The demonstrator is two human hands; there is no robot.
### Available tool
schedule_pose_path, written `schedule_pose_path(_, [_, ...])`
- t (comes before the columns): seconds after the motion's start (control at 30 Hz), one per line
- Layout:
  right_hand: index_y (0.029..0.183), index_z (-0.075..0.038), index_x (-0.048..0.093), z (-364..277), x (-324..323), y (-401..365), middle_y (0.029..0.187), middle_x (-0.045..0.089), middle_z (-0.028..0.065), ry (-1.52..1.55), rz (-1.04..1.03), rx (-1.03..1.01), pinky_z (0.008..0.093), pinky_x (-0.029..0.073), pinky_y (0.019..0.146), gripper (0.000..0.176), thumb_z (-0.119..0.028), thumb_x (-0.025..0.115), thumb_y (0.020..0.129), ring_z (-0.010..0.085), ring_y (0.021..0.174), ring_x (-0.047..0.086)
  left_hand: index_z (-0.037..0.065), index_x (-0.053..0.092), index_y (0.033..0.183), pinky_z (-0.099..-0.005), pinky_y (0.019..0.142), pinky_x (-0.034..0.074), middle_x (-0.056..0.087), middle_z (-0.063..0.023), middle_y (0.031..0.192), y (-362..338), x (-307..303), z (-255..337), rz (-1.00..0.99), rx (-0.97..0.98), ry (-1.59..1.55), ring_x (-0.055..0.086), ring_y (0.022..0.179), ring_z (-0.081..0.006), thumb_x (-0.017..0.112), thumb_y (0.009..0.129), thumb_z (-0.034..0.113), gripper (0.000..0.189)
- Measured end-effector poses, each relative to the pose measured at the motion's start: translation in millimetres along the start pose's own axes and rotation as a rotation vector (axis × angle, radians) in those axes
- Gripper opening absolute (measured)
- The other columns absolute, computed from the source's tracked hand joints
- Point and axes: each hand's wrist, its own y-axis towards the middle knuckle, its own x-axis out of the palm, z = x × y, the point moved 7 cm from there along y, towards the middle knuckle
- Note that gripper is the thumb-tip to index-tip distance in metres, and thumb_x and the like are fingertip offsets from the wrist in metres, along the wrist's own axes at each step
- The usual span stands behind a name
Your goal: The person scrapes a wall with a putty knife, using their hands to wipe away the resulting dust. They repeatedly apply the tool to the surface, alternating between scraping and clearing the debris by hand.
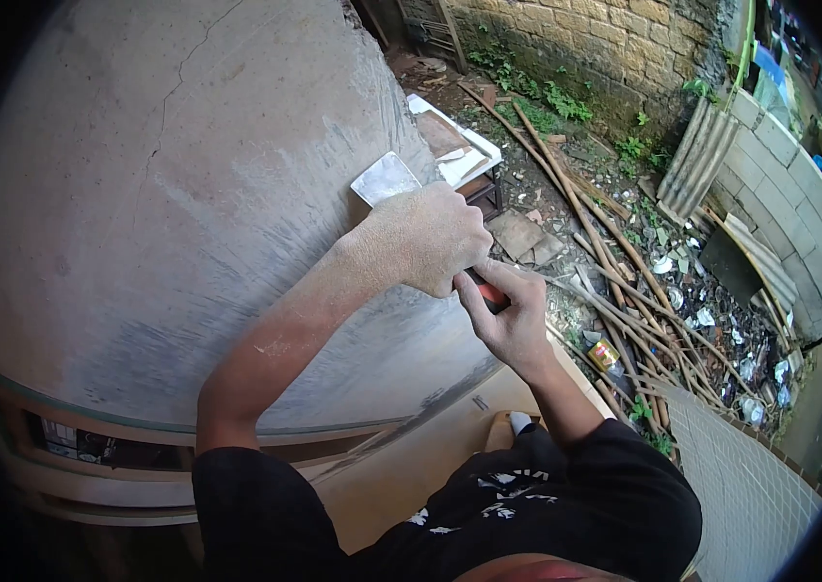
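Note:
My left hand [422,239], coated in pale dust, is closed around the scraper. Past its knuckles shows the scraper's flat metal blade [385,179], close against the cracked, grey-streaked wall [188,204]; whether it touches cannot be made out. Behind it, my right hand [515,312] grips the red and black scraper handle [490,289]. Most of the tool between blade and handle end is hidden by my left hand.
Bamboo poles [624,281] lie across littered ground on the right. A white-topped piece of furniture [474,160] stands past the wall's edge. A brick wall [585,48] rises behind. Wooden window framing [129,490] runs along the lower left, and a wooden plank surface [382,441] lies below me.

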Motion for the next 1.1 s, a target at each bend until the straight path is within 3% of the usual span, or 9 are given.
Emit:
schedule_pose_path(0.2, [0.097,0.005,0.064,6.0,20.3,-10.4,0.065,0.058,0.0118,0.024,0.102,-0.066,0.0262,0.041,0.051,0.018,0.000,0.065,0.079,0.0171,0.054,0.056,0.007,0.067,0.060,-0.0337,0.057,0.051,0.063,-0.0089,0.058,-5.7,13.6,-4.3,-0.125,-0.077,0.118,0.064,0.058,-0.0220,0.073,0.054,0.022,0.017])
schedule_pose_path(0.33, [0.092,0.005,0.064,-18.9,12.7,14.9,0.062,0.056,0.0147,-0.007,0.156,-0.066,0.0304,0.041,0.047,0.016,-0.002,0.069,0.078,0.0236,0.049,0.054,0.007,0.067,0.060,-0.0346,0.062,0.052,0.064,-0.0105,0.060,-7.9,-18.2,-20.2,0.046,-0.063,0.141,0.065,0.060,-0.0227,0.075,0.051,0.023,0.020])
schedule_pose_path(0.4, [0.093,0.005,0.063,-26.5,9.8,15.5,0.063,0.057,0.0157,0.028,0.187,-0.060,0.0308,0.042,0.049,0.017,-0.002,0.068,0.078,0.0241,0.050,0.057,0.007,0.067,0.060,-0.0347,0.063,0.052,0.063,-0.0111,0.061,-8.9,-21.3,-19.2,0.029,-0.073,0.119,0.064,0.060,-0.0237,0.075,0.051,0.022,0.020])
schedule_pose_path(0.47, [0.096,0.006,0.063,-30.3,14.0,5.0,0.065,0.059,0.0167,0.015,0.155,-0.013,0.0300,0.043,0.050,0.019,-0.001,0.067,0.079,0.0241,0.052,0.059,0.004,0.070,0.069,-0.0377,0.063,0.055,0.066,-0.0119,0.070,-12.4,-19.0,-11.7,-0.084,-0.046,0.067,0.067,0.066,-0.0268,0.074,0.055,0.018,0.021])
schedule_pose_path(0.67, [0.094,0.005,0.062,-23.5,20.8,16.4,0.062,0.056,0.0154,0.106,0.231,-0.055,0.0300,0.041,0.048,0.016,-0.001,0.066,0.080,0.0228,0.048,0.053,0.006,0.068,0.061,-0.0346,0.061,0.052,0.063,-0.0118,0.061,-9.9,-20.5,-22.2,-0.067,-0.064,0.149,0.065,0.062,-0.0249,0.074,0.052,0.021,0.019])
schedule_pose_path(0.8, [0.093,0.005,0.063,-25.8,7.1,12.5,0.062,0.057,0.0151,0.089,0.192,-0.034,0.0296,0.042,0.049,0.015,-0.001,0.066,0.079,0.0233,0.049,0.056,0.006,0.068,0.062,-0.0349,0.061,0.052,0.063,-0.0117,0.061,-6.5,-25.2,-15.8,-0.023,-0.062,0.102,0.065,0.062,-0.0250,0.074,0.051,0.021,0.020])
schedule_pose_path(0.93, [0.092,0.005,0.063,-18.2,17.1,9.8,0.062,0.057,0.0155,0.037,0.150,-0.028,0.0297,0.043,0.050,0.015,-0.001,0.066,0.079,0.0235,0.050,0.057,0.006,0.069,0.063,-0.0352,0.061,0.053,0.064,-0.0110,0.063,-9.6,-7.5,-16.7,-0.109,-0.046,0.063,0.065,0.064,-0.0247,0.075,0.052,0.020,0.019])
schedule_pose_path(1.0, [0.095,0.005,0.064,-18.2,14.0,31.9,0.063,0.058,0.0131,-0.001,0.134,-0.071,0.0263,0.043,0.053,0.014,0.000,0.063,0.081,0.0156,0.053,0.056,0.006,0.068,0.062,-0.0350,0.061,0.053,0.064,-0.0103,0.061,-8.4,-26.3,-34.5,0.010,-0.114,0.122,0.065,0.062,-0.0249,0.076,0.051,0.022,0.020])
schedule_pose_path(1.1, [0.094,0.004,0.064,-32.3,1.3,33.7,0.061,0.057,0.0125,0.003,0.120,-0.056,0.0263,0.042,0.052,0.014,-0.001,0.063,0.081,0.0144,0.051,0.056,0.004,0.069,0.066,-0.0355,0.062,0.054,0.065,-0.0120,0.065,-5.8,-34.2,-30.6,-0.015,-0.144,0.069,0.067,0.065,-0.0257,0.076,0.053,0.022,0.024])
